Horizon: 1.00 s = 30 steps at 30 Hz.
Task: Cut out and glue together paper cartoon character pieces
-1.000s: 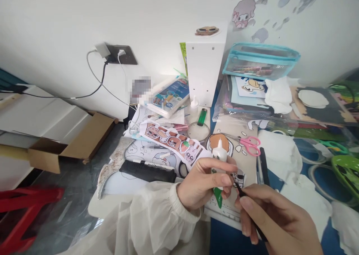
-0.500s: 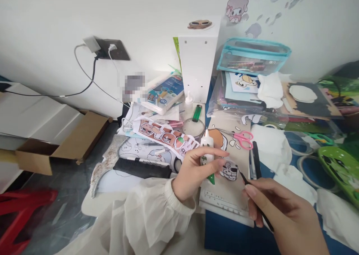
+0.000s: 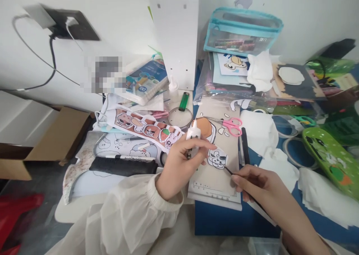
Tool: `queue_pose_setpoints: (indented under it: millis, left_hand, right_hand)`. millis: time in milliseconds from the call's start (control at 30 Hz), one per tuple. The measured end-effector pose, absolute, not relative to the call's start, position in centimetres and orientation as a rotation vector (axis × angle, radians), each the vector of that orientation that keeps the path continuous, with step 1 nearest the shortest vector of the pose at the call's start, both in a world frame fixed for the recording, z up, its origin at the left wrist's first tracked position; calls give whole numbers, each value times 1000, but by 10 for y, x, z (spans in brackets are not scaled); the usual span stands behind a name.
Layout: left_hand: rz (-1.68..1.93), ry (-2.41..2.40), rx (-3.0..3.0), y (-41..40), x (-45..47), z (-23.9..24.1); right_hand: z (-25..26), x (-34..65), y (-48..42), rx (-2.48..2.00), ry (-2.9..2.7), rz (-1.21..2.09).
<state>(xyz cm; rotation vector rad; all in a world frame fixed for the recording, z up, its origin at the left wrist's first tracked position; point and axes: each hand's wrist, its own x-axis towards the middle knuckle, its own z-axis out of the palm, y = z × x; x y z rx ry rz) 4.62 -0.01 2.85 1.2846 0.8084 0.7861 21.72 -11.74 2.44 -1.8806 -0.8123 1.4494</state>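
"What has just changed for us?"

"Our right hand has brought the thin black tool to the right edge of the printed cutout. Half a second ago we had a gap there. So we are now working right at the paper, though whether the tip touches we cannot tell."

"And our grips?"

"The right one is a narrow pinch on the tool; our left hand wraps the white bottle."

"Which way do we have them pointing?"

"The tool's long axis slants from near right to far left, tip far left. The bottle's nozzle points up and far."

"Where's the cutout?"

"On the beige card, on our blue bench, nearer than the pink scissors."
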Motion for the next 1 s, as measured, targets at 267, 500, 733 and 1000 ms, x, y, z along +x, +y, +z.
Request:
queue_pose_setpoints:
  millis: [267,500,733,1000]
  left_hand:
    - [761,782,1292,0,43,29]
    - [725,818,1303,-1,42,30]
    - [716,805,1268,-2,41,32]
    - [703,756,1222,-5,43,27]
  right_hand:
    - [21,219,-108,-1900,-897,1516]
    - [20,221,-106,-1900,-929,1577]
    - [21,223,-105,-1915,-919,1618]
    - [-8,236,-130,-2075,-1094,1408]
